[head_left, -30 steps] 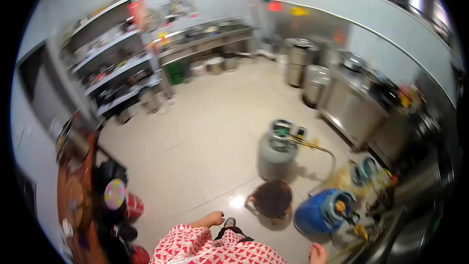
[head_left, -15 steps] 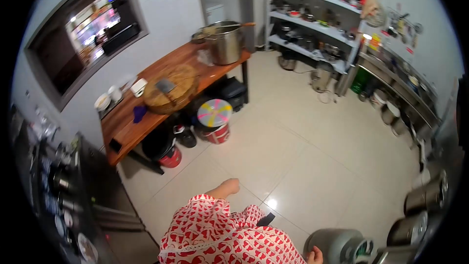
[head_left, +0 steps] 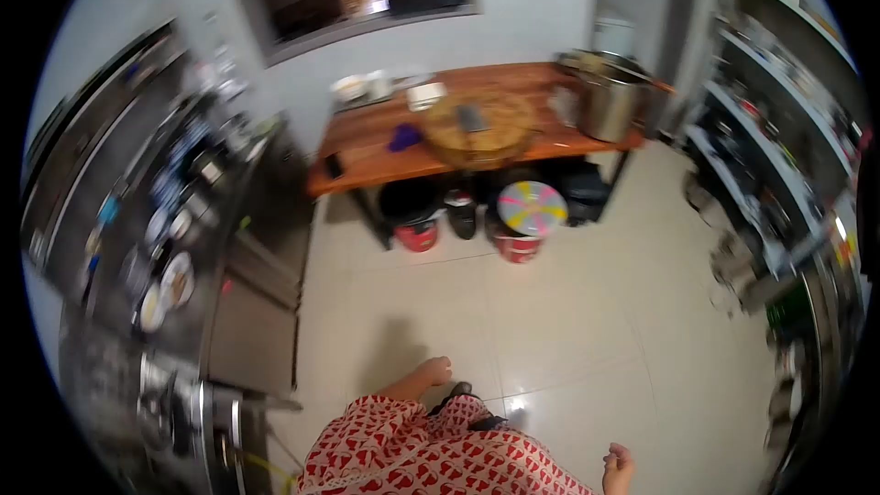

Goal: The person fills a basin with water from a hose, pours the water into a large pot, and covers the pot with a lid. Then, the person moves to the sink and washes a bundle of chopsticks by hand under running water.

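My left hand (head_left: 438,369) hangs in front of the apron over the tiled floor, fingers curled in and nothing visible in them. Lower right, my right hand (head_left: 618,460) is held out beside the body, its fingers loosely curled, also with nothing seen in it. A heart-patterned red and white apron (head_left: 412,449) covers my front. Neither hand touches anything on the wooden table (head_left: 367,162) ahead. On that table are a round chopping block (head_left: 509,119) with a cleaver (head_left: 471,119) lying on it, a purple cloth (head_left: 403,137) and a tall steel pot (head_left: 610,105).
Under the table stand a lidded bucket (head_left: 532,211), a red bucket (head_left: 417,231) and a dark bottle (head_left: 461,214). To the left runs a steel counter (head_left: 215,247) with plates (head_left: 178,279) and utensils. Shelves (head_left: 779,142) with cookware line the right side.
My view has swung left, so the table now sits straight ahead and more of the left counter shows. The grey cylinder has left view. My right hand shows more fully, away from the apron.
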`<action>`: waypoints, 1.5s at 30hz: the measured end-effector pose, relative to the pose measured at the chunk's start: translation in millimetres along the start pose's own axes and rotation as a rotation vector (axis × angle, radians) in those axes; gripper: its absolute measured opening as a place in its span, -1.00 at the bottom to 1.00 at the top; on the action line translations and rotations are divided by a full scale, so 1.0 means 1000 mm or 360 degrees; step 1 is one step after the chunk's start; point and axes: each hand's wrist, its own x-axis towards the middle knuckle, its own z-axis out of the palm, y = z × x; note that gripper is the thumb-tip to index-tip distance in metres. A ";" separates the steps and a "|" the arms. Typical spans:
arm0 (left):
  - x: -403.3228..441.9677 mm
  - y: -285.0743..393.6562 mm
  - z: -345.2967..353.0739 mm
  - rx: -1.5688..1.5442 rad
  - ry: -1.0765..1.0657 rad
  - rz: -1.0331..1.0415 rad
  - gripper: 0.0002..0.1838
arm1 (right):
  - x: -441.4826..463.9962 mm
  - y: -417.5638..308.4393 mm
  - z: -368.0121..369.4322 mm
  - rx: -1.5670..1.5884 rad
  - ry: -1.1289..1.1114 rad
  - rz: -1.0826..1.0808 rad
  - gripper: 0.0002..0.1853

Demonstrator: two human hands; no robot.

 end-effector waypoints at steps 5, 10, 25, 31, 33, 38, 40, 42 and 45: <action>-0.081 -0.044 -0.074 -0.0048 -0.0405 -0.0682 -0.60 | 0.086 -0.093 0.036 -0.0063 -0.0210 -0.0288 -0.64; -0.100 -0.126 -0.093 -0.0220 -0.0104 -0.0945 -0.59 | 0.109 -0.233 0.116 -0.0192 -0.0667 -0.0609 -0.56; 0.096 -0.053 -0.219 -0.0805 0.0399 -0.0362 -0.51 | 0.320 -0.348 0.206 0.0306 -0.0717 -0.0796 -0.80; 0.166 -0.059 -0.266 -0.0726 0.0706 -0.0280 -0.53 | 0.372 -0.449 0.220 0.0152 -0.0840 -0.0999 -0.78; 0.186 -0.057 -0.287 -0.0779 0.0770 -0.0334 -0.52 | 0.382 -0.475 0.218 0.0059 -0.0875 -0.0995 -0.78; 0.274 -0.079 -0.383 -0.0677 0.1192 -0.0025 -0.44 | 0.425 -0.471 0.219 0.0354 -0.0689 -0.0697 -0.78; 0.312 -0.076 -0.445 -0.0554 0.1293 -0.0036 -0.38 | 0.434 -0.464 0.217 0.0370 -0.0510 -0.0616 -0.78; 0.349 -0.071 -0.515 -0.0471 0.1279 -0.0106 -0.32 | 0.435 -0.460 0.219 0.0444 -0.0401 -0.0428 -0.79; 0.416 -0.090 -0.579 -0.0132 0.1264 -0.0039 -0.26 | 0.418 -0.471 0.231 0.0422 -0.0277 -0.0188 -0.80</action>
